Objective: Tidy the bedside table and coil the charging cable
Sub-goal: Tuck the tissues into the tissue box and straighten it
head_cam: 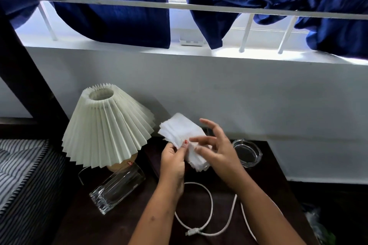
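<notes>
A stack of white tissues (180, 130) is held above the dark bedside table (274, 181). My left hand (172, 162) grips the stack from below, thumb pressed on top. My right hand (216, 148) rests on the stack's right side, fingers spread over it. A white charging cable (210, 201) lies in a loose loop on the table below my wrists, its plug end (192, 231) near the front.
A pleated cream lamp (107, 123) stands at the table's left. A clear drinking glass (117, 190) lies on its side in front of it. A glass ashtray (247, 152) sits at the back right. A striped mattress (22, 171) is at the left.
</notes>
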Available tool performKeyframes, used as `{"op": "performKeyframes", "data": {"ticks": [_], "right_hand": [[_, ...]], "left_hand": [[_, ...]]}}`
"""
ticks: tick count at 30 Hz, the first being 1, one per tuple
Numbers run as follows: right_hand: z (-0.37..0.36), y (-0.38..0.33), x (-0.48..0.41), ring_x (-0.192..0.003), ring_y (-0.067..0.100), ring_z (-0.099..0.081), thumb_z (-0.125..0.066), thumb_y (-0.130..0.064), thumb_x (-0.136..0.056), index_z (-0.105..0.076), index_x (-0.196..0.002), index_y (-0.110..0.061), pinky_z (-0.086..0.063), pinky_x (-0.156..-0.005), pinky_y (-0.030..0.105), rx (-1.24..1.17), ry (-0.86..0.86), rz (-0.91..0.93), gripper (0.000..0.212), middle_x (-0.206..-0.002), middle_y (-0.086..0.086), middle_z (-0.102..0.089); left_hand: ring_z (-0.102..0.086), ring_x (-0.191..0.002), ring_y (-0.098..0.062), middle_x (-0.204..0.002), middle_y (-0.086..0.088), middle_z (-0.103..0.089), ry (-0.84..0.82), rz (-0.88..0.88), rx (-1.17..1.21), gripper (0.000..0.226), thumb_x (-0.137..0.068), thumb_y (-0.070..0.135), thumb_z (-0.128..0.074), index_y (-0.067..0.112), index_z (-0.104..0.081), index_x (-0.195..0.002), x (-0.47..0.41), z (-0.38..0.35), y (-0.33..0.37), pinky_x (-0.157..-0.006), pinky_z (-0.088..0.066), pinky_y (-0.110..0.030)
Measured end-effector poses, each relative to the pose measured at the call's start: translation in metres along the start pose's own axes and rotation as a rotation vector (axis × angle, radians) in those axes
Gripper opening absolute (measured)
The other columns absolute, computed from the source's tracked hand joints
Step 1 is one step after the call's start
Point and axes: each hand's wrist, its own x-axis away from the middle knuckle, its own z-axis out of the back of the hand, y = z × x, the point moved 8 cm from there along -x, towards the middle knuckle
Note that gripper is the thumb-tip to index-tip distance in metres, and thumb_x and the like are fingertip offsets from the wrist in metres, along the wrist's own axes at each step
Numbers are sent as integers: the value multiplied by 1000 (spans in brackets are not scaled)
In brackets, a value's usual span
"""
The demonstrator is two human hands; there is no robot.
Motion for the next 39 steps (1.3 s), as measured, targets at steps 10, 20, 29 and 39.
{"op": "performKeyframes", "data": {"ticks": [10, 20, 29, 39], "right_hand": [[16, 18, -1, -94, 26, -66, -62, 2, -79, -59, -111, -38, -58, -78, 37, -112, -13, -142, 52, -105, 6, -68], [12, 16, -4, -115, 7, -50, -46, 16, -74, -59, -122, -28, -43, -94, 15, 234, -20, -54, 66, -125, -22, -48], [4, 10, -5, -115, 2, -42, -51, 13, -70, -49, -133, -30, -22, -91, -5, 540, -20, 96, 77, -133, -11, -44], [21, 4, -36, -124, 15, -49, -47, 12, -83, -59, -124, -11, -23, -95, -6, 582, 123, 138, 49, -132, 7, -57]], "left_hand": [[-70, -82, -20, -92, -8, -72, -24, -29, -204, 27, -87, -2, -55, 13, -59, -110, 2, 4, 1, -70, -59, -30], [-71, -84, -19, -97, -9, -72, 73, -83, -240, 44, -79, -7, -63, 24, -52, -109, 4, 14, 5, -76, -58, -36], [-51, -114, -1, -129, 5, -55, 26, -407, -706, 56, -74, -2, -70, 18, -58, -125, 10, -2, 22, -89, -40, -5], [-42, -124, -17, -141, 0, -47, -24, -624, -1138, 77, -80, -2, -58, 33, -29, -143, -8, -24, 29, -101, -31, -16]]}}
